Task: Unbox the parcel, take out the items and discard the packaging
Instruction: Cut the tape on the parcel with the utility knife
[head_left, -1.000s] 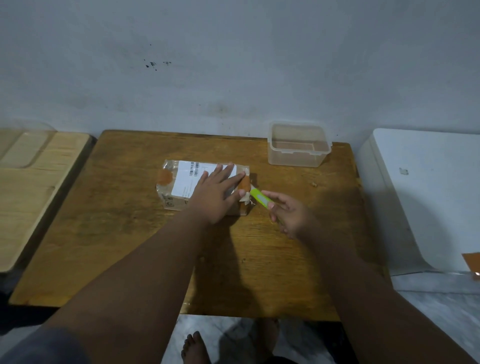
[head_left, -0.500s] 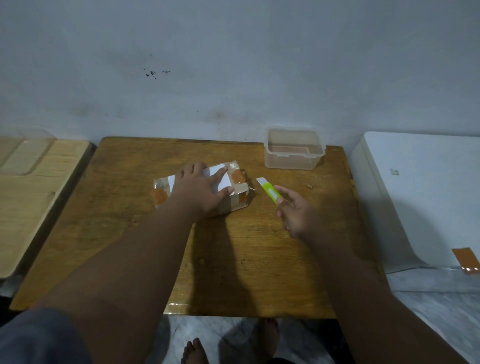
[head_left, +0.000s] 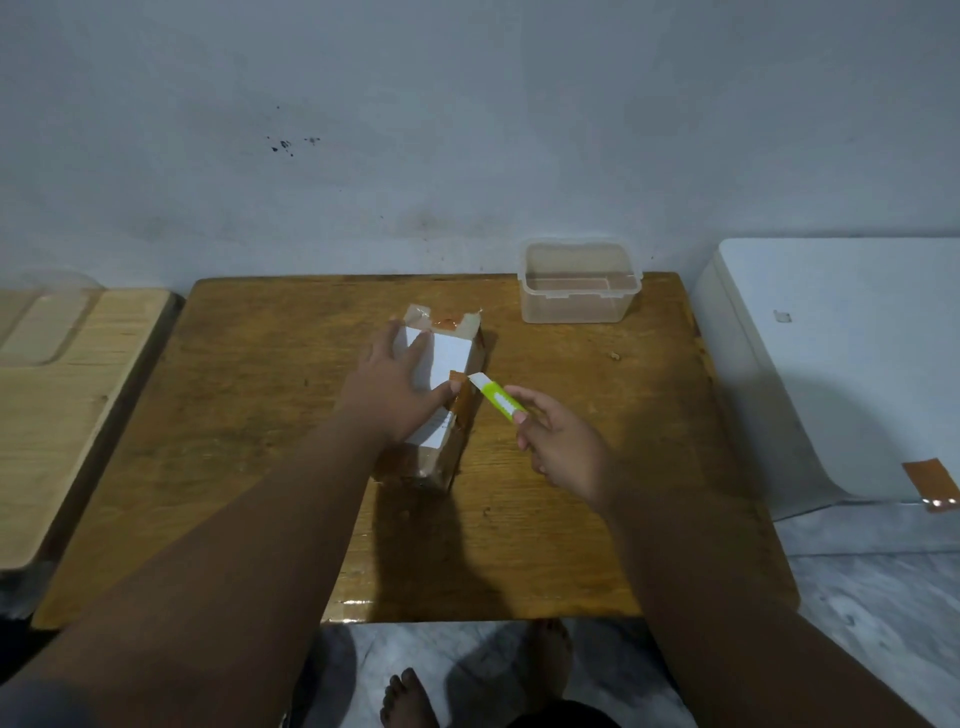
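**Parcel turned lengthwise, blade at its taped edge**

Since the earlier frames, our small brown cardboard parcel with the white shipping label and glossy tape (head_left: 441, 384) has swung round from lying crosswise to running away from us, and the cutter has closed in from a clear gap to the parcel's right edge. It sits near the middle of the worn wooden tabletop (head_left: 249, 415).

Our left hand (head_left: 395, 389) lies flat on the label with fingers spread, pressing the parcel down, not gripping it. Our right hand (head_left: 558, 441) pinches the lime-green utility knife with the pale blade (head_left: 493, 397) at its rear end; the tip sits at the upper right edge of the parcel, just beside our left thumb. Whether the blade has bitten into the tape we cannot tell.

We judge the task to be at its first step: slitting the tape. The far end looks ragged, with tape partly lifted, but the box is not open. The next move calls for a shallow draw along the seam, with the left thumb kept out of the blade's path and the contents spared.

A clear, lidless plastic container (head_left: 579, 283) stands well apart at the back right of the tabletop.
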